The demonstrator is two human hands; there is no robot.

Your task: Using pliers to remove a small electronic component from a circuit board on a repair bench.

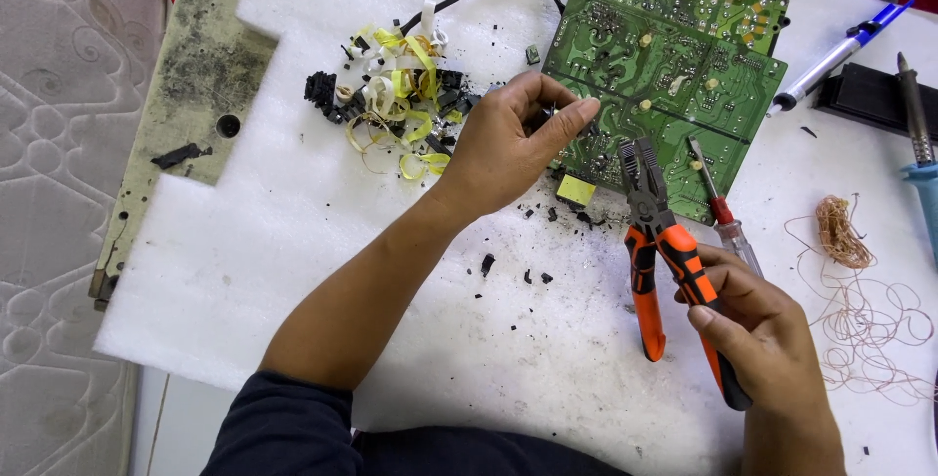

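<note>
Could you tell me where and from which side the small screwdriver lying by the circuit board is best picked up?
Grip the screwdriver by its red and clear handle, probably coming from the right. Its thin shaft rests over the board, while the handle lies off the board on the white foam. The pliers in the right hand crowd its left side; the right side looks open.

The scene is brightly and evenly lit by soft, diffuse light, with no harsh glare. The white foam sheet (293,232) reads almost overexposed in places, washing out its texture. Shadows are faint and short: a soft one lies under the left hand (513,139) and forearm, another beneath the pliers (664,261). Focus is sharp across the centre, with slight wide-angle stretching towards the edges.
</note>
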